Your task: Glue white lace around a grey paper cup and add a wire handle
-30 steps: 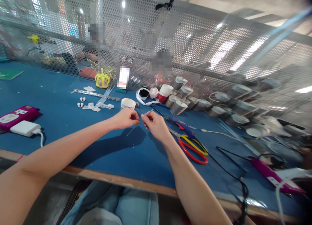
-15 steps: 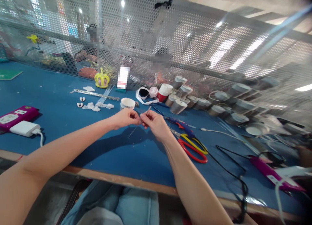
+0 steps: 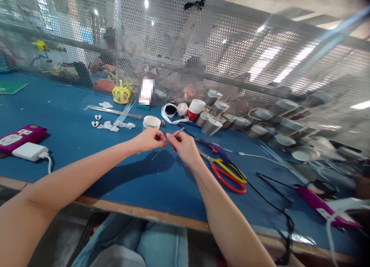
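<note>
Over the blue tabletop [image 3: 124, 182], both hands are close together with fingertips nearly touching. My left hand [image 3: 150, 138] is closed in a pinch, and a thin wire [image 3: 156, 155] slants down below its fingers. My right hand [image 3: 182, 143] is pinched too; a thin pale stick-like piece [image 3: 181, 129] pokes up from its fingers. The fingers hide most of what they hold, and I cannot tell whether the two pieces are joined. Just behind my left hand stands a white cup [image 3: 152, 122].
Scissors [image 3: 228, 174] with red and yellow handles and a blue glue gun [image 3: 215, 148] lie to the right. Several cups [image 3: 212, 126], a ribbon roll [image 3: 170, 109] and a yellow crown [image 3: 121, 94] stand farther back. A magenta power strip [image 3: 34, 134] lies left; a perforated screen [image 3: 162, 47] rises behind.
My fingertips have shifted slightly, with a small gap now between the two hands. The pale piece in my right hand is tilted a little more to the right.
</note>
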`<state>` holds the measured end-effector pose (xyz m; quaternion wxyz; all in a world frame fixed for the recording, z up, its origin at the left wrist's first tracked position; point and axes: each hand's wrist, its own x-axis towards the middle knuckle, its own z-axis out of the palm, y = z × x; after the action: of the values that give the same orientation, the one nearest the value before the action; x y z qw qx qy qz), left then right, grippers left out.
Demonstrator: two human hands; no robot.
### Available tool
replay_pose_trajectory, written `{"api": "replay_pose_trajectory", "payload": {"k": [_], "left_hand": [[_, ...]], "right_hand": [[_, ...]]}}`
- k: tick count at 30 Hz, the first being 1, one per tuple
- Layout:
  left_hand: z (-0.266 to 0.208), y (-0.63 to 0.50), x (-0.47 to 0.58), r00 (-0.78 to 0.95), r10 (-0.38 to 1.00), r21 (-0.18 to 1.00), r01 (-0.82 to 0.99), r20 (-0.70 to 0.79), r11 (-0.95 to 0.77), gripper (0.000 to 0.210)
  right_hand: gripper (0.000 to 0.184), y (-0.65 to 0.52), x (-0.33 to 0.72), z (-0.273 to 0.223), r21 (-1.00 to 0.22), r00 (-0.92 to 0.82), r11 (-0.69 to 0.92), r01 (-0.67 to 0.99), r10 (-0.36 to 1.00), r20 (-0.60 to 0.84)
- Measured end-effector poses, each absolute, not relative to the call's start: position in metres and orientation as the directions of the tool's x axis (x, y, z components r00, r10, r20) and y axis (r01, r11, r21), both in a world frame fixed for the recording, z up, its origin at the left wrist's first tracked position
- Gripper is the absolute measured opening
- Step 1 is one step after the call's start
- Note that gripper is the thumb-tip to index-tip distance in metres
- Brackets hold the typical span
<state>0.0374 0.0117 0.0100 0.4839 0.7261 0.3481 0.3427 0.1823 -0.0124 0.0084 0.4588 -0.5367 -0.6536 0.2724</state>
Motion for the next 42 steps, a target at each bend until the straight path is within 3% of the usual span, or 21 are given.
{"api": "replay_pose_trajectory", "payload": {"k": [10, 15, 18, 23, 30, 42], "left_hand": [[0.0046, 0.0111, 0.0399, 0.559, 0.812, 0.955, 0.114, 0.165, -0.272, 0.015], [0.0063, 0.0104, 0.0396, 0.546, 0.836, 0.987, 0.104, 0.045, -0.121, 0.013], [0.0057, 0.0126, 0.0380, 0.555, 0.831, 0.991, 0.098, 0.021, -0.090, 0.017], [0.0094, 0.0144, 0.0333, 0.611, 0.791, 0.981, 0.128, 0.037, -0.145, 0.018], [0.0094, 0.0161, 0.0324, 0.577, 0.795, 0.889, 0.243, 0.189, -0.388, 0.014], [0.0067, 0.0147, 0.0348, 0.544, 0.818, 0.881, 0.275, 0.188, -0.386, 0.020]], "right_hand": [[0.035, -0.0128, 0.1807, 0.0063, -0.803, 0.020, 0.290, 0.520, 0.936, 0.351], [0.026, -0.0127, 0.1819, 0.0081, -0.911, -0.106, 0.260, 0.321, 0.966, 0.238], [0.028, -0.0113, 0.1839, 0.0085, -0.924, -0.126, 0.259, 0.282, 0.965, 0.232], [0.033, -0.0107, 0.1860, 0.0089, -0.916, -0.106, 0.256, 0.310, 0.966, 0.234], [0.032, -0.0110, 0.1860, 0.0091, -0.881, -0.086, 0.267, 0.391, 0.964, 0.254], [0.030, -0.0112, 0.1837, 0.0081, -0.764, -0.025, 0.308, 0.567, 0.933, 0.358]]}}
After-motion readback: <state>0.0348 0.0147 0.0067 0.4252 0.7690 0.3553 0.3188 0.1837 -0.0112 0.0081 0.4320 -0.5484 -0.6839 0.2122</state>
